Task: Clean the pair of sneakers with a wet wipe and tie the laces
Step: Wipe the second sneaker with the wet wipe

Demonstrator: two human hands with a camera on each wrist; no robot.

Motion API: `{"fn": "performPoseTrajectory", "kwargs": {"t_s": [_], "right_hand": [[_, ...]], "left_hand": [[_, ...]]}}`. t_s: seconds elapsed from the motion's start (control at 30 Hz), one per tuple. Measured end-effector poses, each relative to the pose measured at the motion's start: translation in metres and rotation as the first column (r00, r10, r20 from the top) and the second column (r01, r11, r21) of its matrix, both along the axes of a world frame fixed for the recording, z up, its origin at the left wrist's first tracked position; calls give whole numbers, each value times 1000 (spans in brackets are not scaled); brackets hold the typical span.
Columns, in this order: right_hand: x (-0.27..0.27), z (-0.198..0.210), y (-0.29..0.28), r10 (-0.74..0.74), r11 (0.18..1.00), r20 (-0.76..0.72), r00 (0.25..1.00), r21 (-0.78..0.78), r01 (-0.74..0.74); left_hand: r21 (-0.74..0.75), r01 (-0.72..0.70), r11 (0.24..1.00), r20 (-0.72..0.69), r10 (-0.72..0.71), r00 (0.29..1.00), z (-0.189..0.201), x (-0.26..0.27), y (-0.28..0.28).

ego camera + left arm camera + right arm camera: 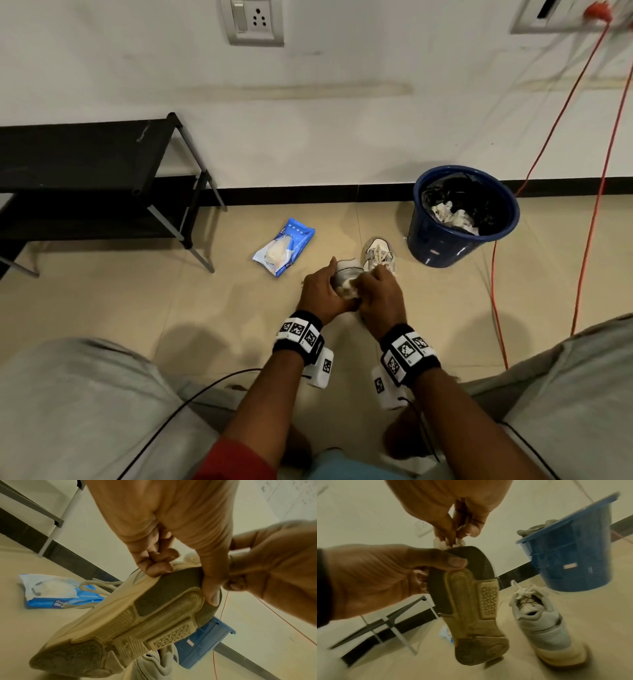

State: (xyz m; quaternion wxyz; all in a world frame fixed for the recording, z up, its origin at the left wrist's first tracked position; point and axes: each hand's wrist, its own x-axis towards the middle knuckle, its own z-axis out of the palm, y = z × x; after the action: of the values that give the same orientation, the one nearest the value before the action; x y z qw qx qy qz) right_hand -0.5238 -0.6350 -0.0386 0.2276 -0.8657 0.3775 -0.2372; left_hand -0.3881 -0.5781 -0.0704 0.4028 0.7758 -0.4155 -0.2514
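My left hand (pixel 323 286) grips one end of a beige sneaker (pixel 346 269), lifted off the floor with its sole turned toward me. In the left wrist view the thumb presses the grey-and-tan sole (pixel 137 622) while the fingers (pixel 157 568) curl over the upper. My right hand (pixel 378 294) pinches a crumpled white wet wipe (pixel 347 290) against that same end; the right wrist view shows the wipe (pixel 439 543) just beyond the fingertips (pixel 471 530). The second sneaker (pixel 378 255) stands upright on the floor to the right, laces loose.
An opened blue pack of wipes (pixel 284 246) lies on the floor to the left. A blue bin (pixel 445 246) with used wipes stands at the right by the wall. A black shoe rack (pixel 85 164) is at the left. Orange cables (pixel 496 291) run down at the right.
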Motion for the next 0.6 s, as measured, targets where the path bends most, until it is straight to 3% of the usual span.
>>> {"fn": "performPoseTrajectory", "kwargs": {"t_s": [0.07, 0.2, 0.33, 0.5, 0.6], "right_hand": [[6, 2, 2, 64, 998, -26, 998, -14, -64], [0, 5, -22, -75, 995, -92, 993, 51, 80], [9, 19, 1, 252, 966, -201, 947, -9, -259], [-4, 18, -26, 91, 994, -195, 977, -39, -100], [1, 15, -1, 229, 968, -163, 960, -69, -242]], "left_hand": [[-27, -8, 1000, -15, 8, 1000, 0, 0, 4], [-83, 11, 996, -30, -14, 999, -5, -3, 11], [-73, 50, 996, -55, -54, 997, 2, -1, 15], [-72, 1, 997, -11, -1, 1000, 5, 6, 16], [-31, 31, 999, 3, -31, 1000, 7, 9, 13]]}}
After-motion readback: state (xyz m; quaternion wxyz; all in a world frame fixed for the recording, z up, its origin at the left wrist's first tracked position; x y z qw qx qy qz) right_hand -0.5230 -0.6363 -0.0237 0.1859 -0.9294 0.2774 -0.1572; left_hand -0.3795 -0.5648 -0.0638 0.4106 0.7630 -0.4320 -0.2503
